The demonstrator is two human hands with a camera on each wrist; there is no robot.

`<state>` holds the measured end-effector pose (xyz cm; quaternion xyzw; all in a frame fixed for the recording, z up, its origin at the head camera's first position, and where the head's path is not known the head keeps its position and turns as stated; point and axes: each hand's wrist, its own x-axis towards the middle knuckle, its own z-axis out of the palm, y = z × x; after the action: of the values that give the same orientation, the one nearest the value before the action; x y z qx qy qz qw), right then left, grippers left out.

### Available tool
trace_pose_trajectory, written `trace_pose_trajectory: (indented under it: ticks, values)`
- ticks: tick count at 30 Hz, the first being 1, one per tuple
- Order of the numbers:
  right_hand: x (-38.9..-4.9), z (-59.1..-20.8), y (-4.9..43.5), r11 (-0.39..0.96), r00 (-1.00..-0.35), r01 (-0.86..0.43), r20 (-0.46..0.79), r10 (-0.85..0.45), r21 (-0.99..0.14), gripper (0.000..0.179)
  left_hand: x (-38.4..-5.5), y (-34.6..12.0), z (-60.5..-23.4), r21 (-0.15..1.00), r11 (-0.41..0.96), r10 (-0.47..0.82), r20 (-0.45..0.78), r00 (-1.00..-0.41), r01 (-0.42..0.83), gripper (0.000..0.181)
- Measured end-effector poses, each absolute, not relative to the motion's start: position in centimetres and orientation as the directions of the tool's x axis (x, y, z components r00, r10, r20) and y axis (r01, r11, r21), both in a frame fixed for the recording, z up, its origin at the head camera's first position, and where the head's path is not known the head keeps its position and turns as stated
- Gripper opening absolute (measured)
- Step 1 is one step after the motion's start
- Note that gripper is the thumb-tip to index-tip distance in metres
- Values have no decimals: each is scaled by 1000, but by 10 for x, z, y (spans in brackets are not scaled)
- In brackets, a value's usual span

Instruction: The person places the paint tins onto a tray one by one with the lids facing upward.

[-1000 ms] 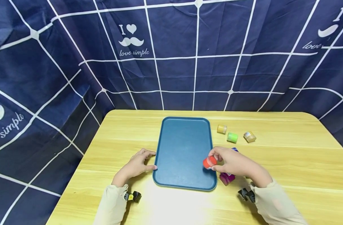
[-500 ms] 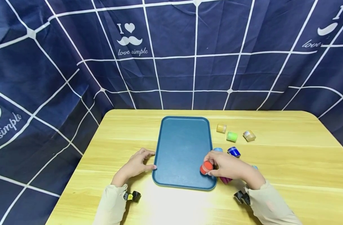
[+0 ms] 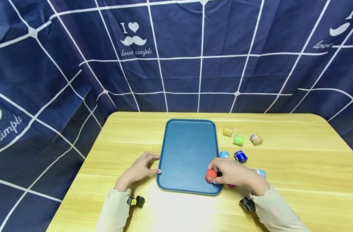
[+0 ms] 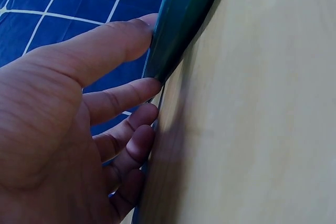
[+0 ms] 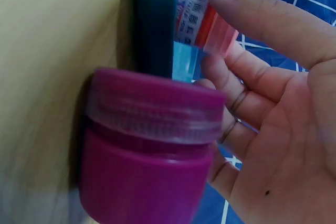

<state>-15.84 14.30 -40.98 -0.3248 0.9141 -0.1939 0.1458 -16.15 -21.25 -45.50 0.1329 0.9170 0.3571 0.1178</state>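
Observation:
A small red paint jar [image 3: 211,175] stands upright in the near right corner of the blue tray [image 3: 188,149]. My right hand [image 3: 232,173] pinches it between thumb and fingers. The right wrist view shows the printed label on the red jar [image 5: 194,17], with the thumb at its side. Close below that hand is a magenta jar [image 5: 149,150], mostly hidden under the hand in the head view. At the tray's left edge, my left hand [image 3: 140,169] touches the rim with its thumb and fingertips, fingers spread and loosely bent.
Right of the tray lie a yellow jar [image 3: 227,131], a green jar [image 3: 238,140], a tan jar [image 3: 256,139] and a dark blue jar [image 3: 240,156]. One light blue jar [image 3: 224,154] is by the tray's rim; another light blue jar [image 3: 260,173] is partly behind the right wrist.
My right hand has moved slightly left and nearer with the red jar, which has gone from tilted to upright on the tray. The left hand has stayed at the rim.

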Motion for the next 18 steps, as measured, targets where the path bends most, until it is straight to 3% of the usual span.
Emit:
trace_pose_trajectory:
  ticks: [9,18]
  values:
    - [-158,-405,144,673,-726,-512,-151,-671,-533,22,-161,-212,-454,694,701,336,-121,-934,163,57]
    - [-157,-408,143,658,-716,-525,-139,-684,-540,21,-162,-214,-456,698,695,347,-115,-931,173,58]
